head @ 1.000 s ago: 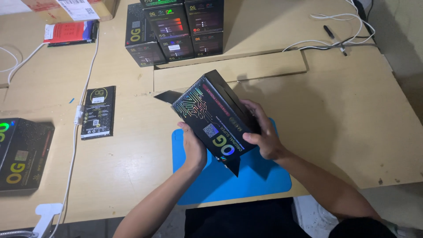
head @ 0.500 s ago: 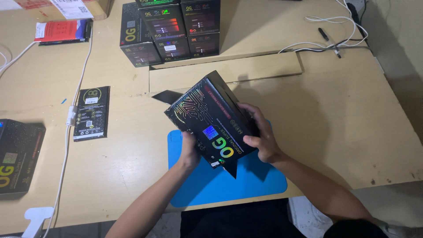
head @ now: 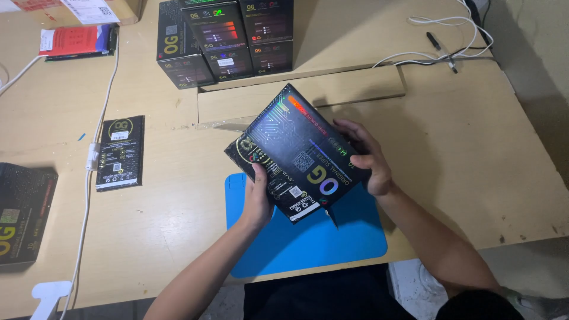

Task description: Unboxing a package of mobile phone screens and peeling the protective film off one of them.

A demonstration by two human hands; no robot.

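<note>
Black box [head: 296, 155] now shows its broad printed face to the camera, tilted flatter than half a second ago, above the blue mat [head: 308, 237] at the table's near edge. Left hand [head: 259, 198] grips its near-left edge, fingers closed; right hand [head: 368, 155] clasps the right side, so the box is being turned over in hand.

head cam | looks steeply down, close | over wooden table [head: 148, 225] | single view
</note>
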